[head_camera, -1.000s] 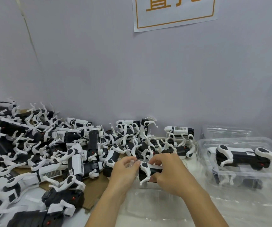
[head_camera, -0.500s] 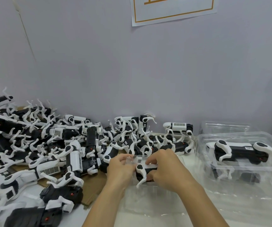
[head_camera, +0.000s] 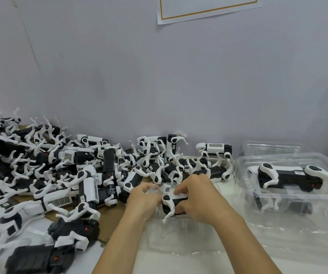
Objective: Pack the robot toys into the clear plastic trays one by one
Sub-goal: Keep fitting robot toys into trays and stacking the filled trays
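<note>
Barely shifted, both hands (head_camera: 179, 196) still grip one robot toy (head_camera: 172, 201) over its clear tray (head_camera: 179, 234); barcode label unreadable.

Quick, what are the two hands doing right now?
Left hand: pinching the rim of the clear tray.
Right hand: gripping the robot toy, fingers curled round its body.
</note>
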Action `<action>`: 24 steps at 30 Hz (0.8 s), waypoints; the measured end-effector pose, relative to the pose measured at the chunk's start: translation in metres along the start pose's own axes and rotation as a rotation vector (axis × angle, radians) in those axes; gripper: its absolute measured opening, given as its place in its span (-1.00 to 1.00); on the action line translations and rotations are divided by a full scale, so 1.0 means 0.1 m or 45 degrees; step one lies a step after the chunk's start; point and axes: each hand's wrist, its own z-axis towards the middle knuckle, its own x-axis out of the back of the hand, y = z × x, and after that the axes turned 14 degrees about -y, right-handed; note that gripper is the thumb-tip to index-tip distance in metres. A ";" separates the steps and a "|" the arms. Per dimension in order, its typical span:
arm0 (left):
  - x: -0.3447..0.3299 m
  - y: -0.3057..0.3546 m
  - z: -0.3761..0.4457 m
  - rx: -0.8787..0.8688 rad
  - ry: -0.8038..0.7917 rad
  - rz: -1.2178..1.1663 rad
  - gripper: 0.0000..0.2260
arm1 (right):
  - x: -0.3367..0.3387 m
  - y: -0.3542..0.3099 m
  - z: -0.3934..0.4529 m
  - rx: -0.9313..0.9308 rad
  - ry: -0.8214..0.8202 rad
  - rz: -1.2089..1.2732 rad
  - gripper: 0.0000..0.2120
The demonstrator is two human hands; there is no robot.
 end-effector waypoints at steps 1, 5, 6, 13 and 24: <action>0.00 0.00 0.01 0.002 0.009 0.006 -0.83 | 0.00 -0.01 0.00 0.006 0.003 -0.013 -0.63; 0.00 0.00 0.03 -0.038 0.059 0.112 -0.85 | -0.01 -0.02 0.01 0.020 0.007 -0.021 -0.75; 0.00 0.01 0.02 -0.056 0.063 0.154 -0.85 | -0.01 -0.02 0.01 0.017 0.005 -0.018 -0.73; 0.07 0.15 -0.12 -0.103 -0.042 0.416 -0.61 | 0.01 -0.03 0.00 -0.012 0.010 0.001 -0.65; -0.01 0.16 -0.17 -0.187 -0.089 0.539 -0.87 | 0.01 -0.04 -0.01 -0.011 -0.013 0.015 -0.62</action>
